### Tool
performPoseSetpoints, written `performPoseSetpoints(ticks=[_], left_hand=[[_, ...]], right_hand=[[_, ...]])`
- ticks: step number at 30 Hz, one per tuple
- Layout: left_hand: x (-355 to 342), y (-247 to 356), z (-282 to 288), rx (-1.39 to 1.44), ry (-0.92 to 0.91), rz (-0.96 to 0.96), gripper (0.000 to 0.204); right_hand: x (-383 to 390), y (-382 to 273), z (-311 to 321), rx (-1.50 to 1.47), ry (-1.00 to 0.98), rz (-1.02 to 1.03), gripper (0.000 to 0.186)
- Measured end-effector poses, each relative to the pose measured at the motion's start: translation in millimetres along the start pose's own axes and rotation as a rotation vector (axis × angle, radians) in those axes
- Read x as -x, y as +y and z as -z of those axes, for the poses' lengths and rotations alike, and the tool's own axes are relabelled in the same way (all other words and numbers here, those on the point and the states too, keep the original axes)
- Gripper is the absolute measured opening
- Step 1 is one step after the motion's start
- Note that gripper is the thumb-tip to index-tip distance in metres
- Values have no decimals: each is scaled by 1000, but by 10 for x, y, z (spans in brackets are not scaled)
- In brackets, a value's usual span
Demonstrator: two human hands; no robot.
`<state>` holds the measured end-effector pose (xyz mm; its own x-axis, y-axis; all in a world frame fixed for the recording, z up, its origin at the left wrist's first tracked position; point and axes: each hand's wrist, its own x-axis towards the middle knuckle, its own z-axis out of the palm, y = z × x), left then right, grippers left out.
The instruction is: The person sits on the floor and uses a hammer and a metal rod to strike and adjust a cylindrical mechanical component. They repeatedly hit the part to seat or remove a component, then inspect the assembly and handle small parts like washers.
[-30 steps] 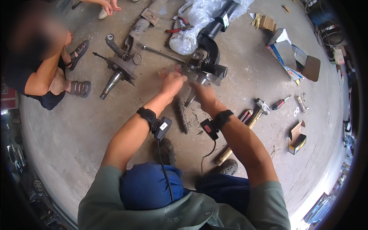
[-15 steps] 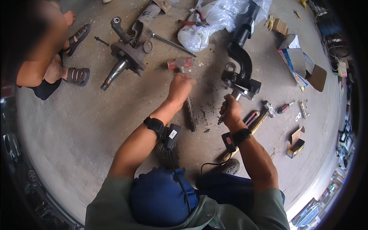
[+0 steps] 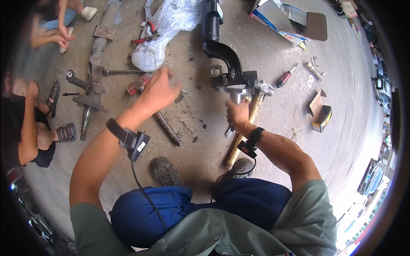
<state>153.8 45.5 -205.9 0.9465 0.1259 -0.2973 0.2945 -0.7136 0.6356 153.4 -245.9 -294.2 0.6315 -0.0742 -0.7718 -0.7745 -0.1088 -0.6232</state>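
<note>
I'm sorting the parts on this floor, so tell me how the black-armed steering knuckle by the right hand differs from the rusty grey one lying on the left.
The black-armed steering knuckle looks clean, with a bright machined face; the rusty grey steering knuckle is dull and corroded all over. The black one is gripped from below by the right hand; the grey one lies untouched on the concrete floor, away from the left hand. Both are heavy cast metal parts.

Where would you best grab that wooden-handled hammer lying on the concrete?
Take the wooden-handled hammer by the lower half of its shaft, coming from the near end beside the shoe. The metal head lies far off under the black steel knuckle part, and the right hand crosses the upper shaft.
</note>
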Motion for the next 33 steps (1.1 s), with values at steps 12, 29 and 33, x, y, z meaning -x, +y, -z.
performPoseSetpoints(ticks=[12, 29, 33], left_hand=[[-1261, 1333, -1010, -299, -94, -496, 36], [-1529, 1020, -1391, -479, -52, -651, 38], [-1443, 1054, -1357, -496, -59, -643, 36]], right_hand=[[-164, 320, -15, 401, 240, 437, 52], [62, 191, -53, 214, 44, 33, 41], [337, -104, -110, 137, 16, -33, 39]])
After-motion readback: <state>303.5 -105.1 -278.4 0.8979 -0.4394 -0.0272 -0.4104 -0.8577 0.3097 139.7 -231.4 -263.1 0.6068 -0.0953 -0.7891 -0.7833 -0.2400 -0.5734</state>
